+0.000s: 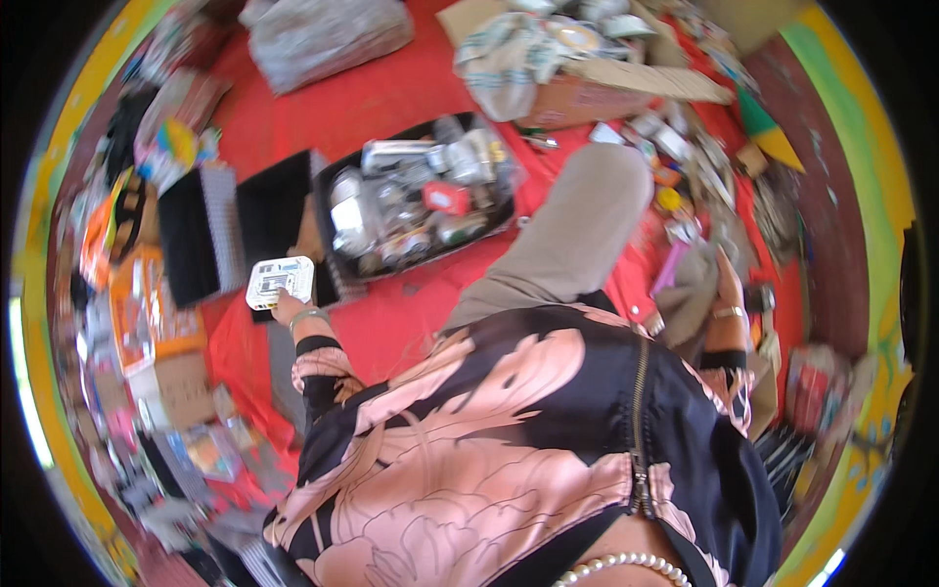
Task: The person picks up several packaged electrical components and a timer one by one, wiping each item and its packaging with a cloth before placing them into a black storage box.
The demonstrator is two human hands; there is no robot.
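My left hand grips the near edge of a white, rounded-square plastic container with dark print on its top. The container is held over the near part of a black open box, beside a second black box with a checked outer side. To the right of it stands a black crate full of jars, packets and a red item. My right hand lies along my bent right leg, its fingers stretched out and holding nothing I can see.
A red sheet covers the floor. A bag-wrapped bundle lies at the back. A torn cardboard box with a striped cloth stands back right. Loose small goods crowd the right, and orange packages the left. My raised knee juts forward.
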